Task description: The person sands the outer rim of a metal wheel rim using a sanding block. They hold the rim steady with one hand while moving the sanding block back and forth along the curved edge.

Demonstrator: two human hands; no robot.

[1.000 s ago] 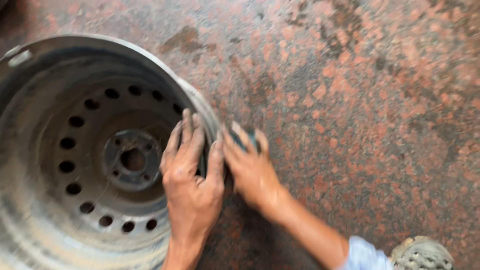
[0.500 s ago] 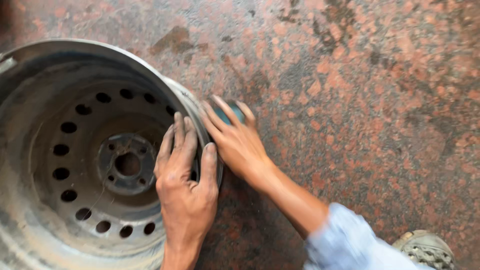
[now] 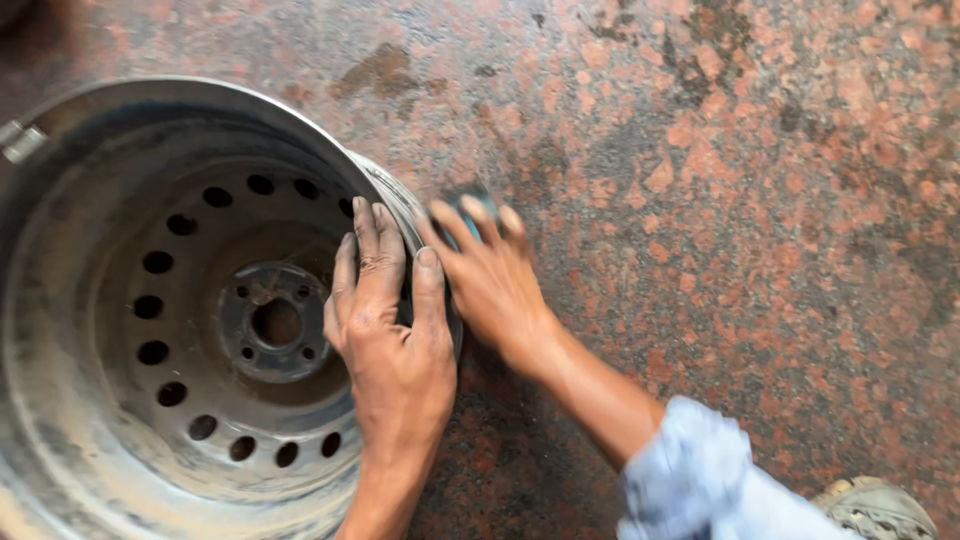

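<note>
The left hand lies flat, fingers spread, on the steel wheel rim; the right hand presses a dark pad against its outer edge. Rim looks dusty, mostly uncleaned.

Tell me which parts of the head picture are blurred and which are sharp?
Head view: the right hand and its pale sleeve are motion-blurred; the left hand on the steel wheel rim is sharp; the floor is evenly lit, without glare.

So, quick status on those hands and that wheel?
Left hand flat on rim. Right hand presses bluish pad on its outside. Nothing in the way.
</note>
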